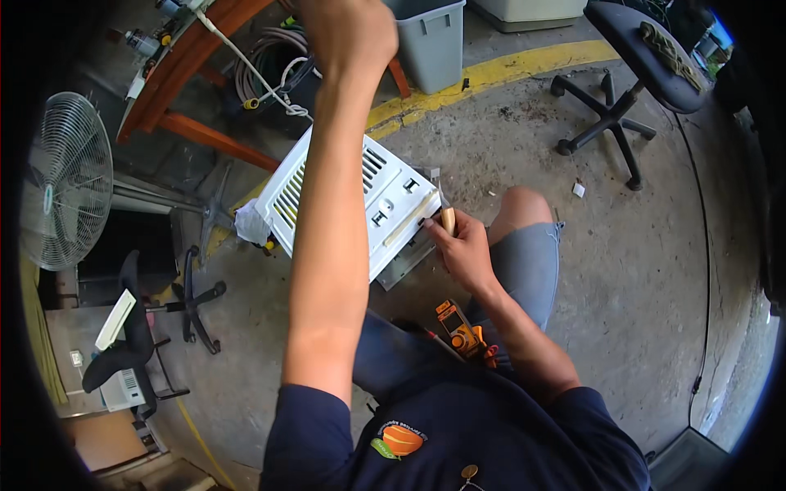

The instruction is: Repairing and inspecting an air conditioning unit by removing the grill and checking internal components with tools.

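Note:
A white slotted metal appliance housing [401,192] stands low in front of me, tilted in view. My right hand [467,254] is at its right corner, closed round a wooden-handled tool [448,219]. The tool's pale tip lies beside the panel edge; whether it is a brush or a scraper I cannot tell. Stretched far forward above the housing, my left hand [350,37] reaches the top of the view. Its fingers are cut off there, and the left forearm hides part of the slotted panel. An orange and black multimeter [460,329] rests near my right thigh.
A grey bin [432,45] stands ahead, near a wooden table frame [217,139] and coiled hoses [266,69]. A wheeled chair [618,106] is at the far right. To the left are a fan [70,180] and another black chair [139,344]. A cable runs along the right.

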Tool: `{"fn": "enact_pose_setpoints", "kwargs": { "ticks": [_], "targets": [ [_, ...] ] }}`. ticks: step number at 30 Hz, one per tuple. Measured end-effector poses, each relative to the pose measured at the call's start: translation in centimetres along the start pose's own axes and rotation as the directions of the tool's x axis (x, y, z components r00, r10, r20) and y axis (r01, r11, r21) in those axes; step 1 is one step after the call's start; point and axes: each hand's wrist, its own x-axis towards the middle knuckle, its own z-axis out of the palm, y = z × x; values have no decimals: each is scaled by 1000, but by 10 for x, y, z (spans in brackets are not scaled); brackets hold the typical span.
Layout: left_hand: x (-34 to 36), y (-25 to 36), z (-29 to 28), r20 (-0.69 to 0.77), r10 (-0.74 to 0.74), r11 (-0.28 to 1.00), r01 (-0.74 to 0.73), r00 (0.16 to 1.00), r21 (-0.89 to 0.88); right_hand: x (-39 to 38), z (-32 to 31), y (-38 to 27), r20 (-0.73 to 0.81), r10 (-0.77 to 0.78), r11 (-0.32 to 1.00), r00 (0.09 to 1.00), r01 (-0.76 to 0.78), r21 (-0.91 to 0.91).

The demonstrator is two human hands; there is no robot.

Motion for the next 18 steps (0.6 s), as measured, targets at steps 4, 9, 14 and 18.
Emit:
{"fn": "enact_pose_setpoints", "kwargs": {
  "ticks": [4,9,14,18],
  "targets": [
    [-23,-45,53,-253,-36,989,-2,967,-149,9,-10,7,14,-92,994,996,93,-54],
    [-159,-89,3,-143,119,962,-150,983,-226,-18,-23,-14,81,83,996,993,-84,13],
    [-281,-127,-21,-22,295,953,-292,955,77,-24,-18,-3,204,66,962,977,-9,-272],
    [-319,-148,-17,74,353,910,-360,933,207,-42,4,-6,304,-38,895,952,168,-413]
  ]
}}
